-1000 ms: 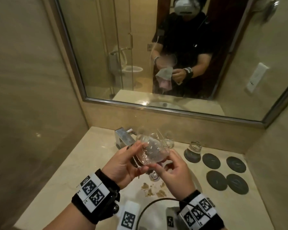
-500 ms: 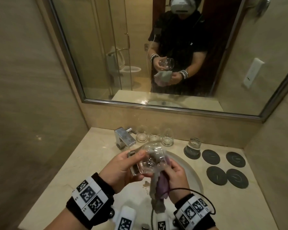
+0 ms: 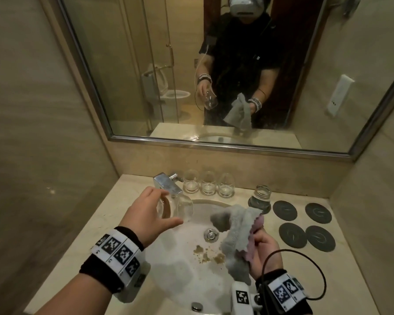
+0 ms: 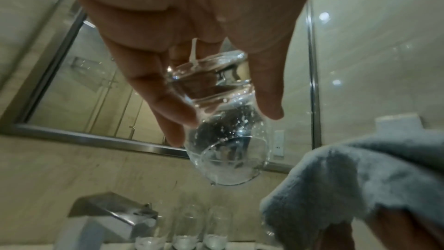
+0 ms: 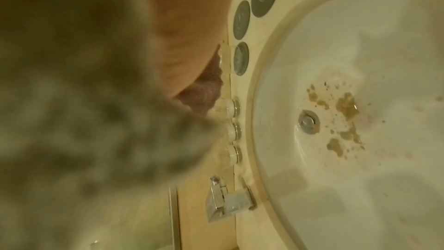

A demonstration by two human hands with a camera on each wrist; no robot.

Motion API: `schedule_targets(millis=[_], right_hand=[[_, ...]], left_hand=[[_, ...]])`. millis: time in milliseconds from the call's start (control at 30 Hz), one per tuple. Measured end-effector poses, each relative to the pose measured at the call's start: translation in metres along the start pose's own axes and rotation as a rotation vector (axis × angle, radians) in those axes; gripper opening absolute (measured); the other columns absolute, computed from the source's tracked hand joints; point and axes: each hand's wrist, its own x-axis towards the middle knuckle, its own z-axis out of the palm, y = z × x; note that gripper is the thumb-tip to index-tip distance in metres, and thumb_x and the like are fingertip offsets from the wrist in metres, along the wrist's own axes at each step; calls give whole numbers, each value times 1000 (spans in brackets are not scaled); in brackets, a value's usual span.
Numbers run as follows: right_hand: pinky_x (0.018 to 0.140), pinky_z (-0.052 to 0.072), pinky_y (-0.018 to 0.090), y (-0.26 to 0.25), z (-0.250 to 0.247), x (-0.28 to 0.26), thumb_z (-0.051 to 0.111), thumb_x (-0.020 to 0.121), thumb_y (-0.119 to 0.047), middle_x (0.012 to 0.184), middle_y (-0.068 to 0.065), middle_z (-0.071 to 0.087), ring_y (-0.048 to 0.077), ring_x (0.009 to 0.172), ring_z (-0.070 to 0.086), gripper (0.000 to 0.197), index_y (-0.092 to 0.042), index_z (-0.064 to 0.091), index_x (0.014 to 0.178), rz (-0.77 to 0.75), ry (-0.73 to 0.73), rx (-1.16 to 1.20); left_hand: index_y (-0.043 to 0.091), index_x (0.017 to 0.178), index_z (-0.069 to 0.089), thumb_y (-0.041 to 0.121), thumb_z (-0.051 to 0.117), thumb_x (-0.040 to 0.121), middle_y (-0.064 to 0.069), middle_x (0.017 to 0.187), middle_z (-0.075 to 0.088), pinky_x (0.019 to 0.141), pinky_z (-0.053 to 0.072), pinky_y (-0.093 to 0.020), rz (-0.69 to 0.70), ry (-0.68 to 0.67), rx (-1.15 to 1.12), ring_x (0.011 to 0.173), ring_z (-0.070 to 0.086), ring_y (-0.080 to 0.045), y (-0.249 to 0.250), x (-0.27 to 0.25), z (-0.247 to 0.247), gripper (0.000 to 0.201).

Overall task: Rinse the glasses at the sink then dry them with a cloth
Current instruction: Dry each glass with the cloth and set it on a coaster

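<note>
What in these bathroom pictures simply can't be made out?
- Right hand: in the right wrist view, the blurred cloth fills the left half and hides its grip.
- Held glass in the left hand: whether its inside is dry; droplets show, and the head view is too faint.
- Brown flecks in the sink: too small to identify.
- Coasters: markings too small to read.

Right wrist view: cloth (image 5: 79, 113) fills left half as grey blur; fingers of right hand (image 5: 192, 26) behind it, grip not readable there. Three glasses (image 5: 231, 130) by wall small, partly covered by cloth edge. Left wrist view: left hand (image 4: 192, 31) cut by top edge; same glasses cut at bottom edge. Head view: left fingers behind held glass (image 3: 178, 209) partly hidden; sink (image 3: 180, 276) front cut by bottom edge.
</note>
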Motion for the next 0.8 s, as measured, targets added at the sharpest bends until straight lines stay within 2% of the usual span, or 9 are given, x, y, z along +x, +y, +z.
schedule_targets(millis=[133, 200, 233, 367, 500, 567, 600, 700, 800], right_hand=[[48, 56, 34, -6, 7, -5, 33, 95, -8, 73, 18, 71, 28, 56, 68, 47, -8, 77, 78, -40, -101, -78], [50, 57, 33, -7, 13, -11, 72, 82, -30, 78, 17, 71, 25, 60, 69, 30, -6, 74, 99, -78, -85, -149], [51, 56, 31, -5, 7, -8, 79, 75, -38, 80, 14, 71, 23, 62, 69, 51, -5, 68, 113, -95, -27, -226], [60, 50, 28, -1, 0, -3, 55, 89, -51, 76, 1, 67, 14, 68, 62, 62, -3, 53, 127, -146, 131, -282], [34, 39, 8, 4, 10, -11, 50, 87, -60, 37, -14, 53, -5, 31, 49, 40, -24, 53, 70, -150, 132, -307], [35, 44, 13, 9, 18, -16, 59, 67, -76, 47, -8, 63, 2, 36, 57, 56, -20, 61, 77, -121, 85, -306], [40, 50, 22, 13, 14, -12, 53, 79, -68, 60, 5, 68, 13, 44, 63, 60, -9, 63, 89, -90, 58, -255], [84, 53, 50, 20, 15, -9, 63, 85, -43, 114, 27, 61, 38, 97, 64, 59, -1, 54, 126, -90, 94, -104], [67, 57, 39, 17, 13, -8, 60, 77, -39, 96, 19, 64, 29, 79, 67, 43, -4, 66, 102, -21, 82, -39]], left_hand=[[27, 112, 62, 49, 86, 55, 10, 109, 61, 86, 53, -31, -88, -15, -287, 96, 62, -12, 1, -2, 0, 67], [27, 107, 63, 49, 85, 47, 5, 105, 66, 75, 60, -40, -139, -64, -492, 83, 70, -21, 3, -4, 2, 67], [26, 105, 64, 47, 85, 46, 2, 104, 67, 72, 61, -41, -152, -85, -555, 79, 72, -24, 4, -5, 3, 66], [24, 104, 64, 42, 85, 48, -7, 106, 66, 63, 58, -30, -148, -144, -631, 73, 73, -21, 7, -8, 8, 63], [23, 103, 65, 40, 85, 49, -8, 106, 66, 59, 56, -27, -148, -155, -658, 70, 72, -20, 8, -11, 10, 60], [22, 103, 64, 40, 85, 49, -7, 100, 69, 61, 57, -28, -155, -157, -656, 72, 72, -21, 9, -12, 10, 60], [22, 103, 64, 40, 84, 49, -7, 98, 70, 62, 58, -29, -158, -161, -654, 73, 72, -22, 9, -12, 10, 61], [22, 104, 64, 42, 84, 47, -7, 98, 70, 60, 57, -28, -170, -161, -669, 73, 72, -22, 9, -12, 12, 63], [22, 106, 64, 43, 85, 47, -9, 100, 69, 59, 55, -27, -173, -181, -670, 72, 72, -20, 8, -13, 14, 66]])
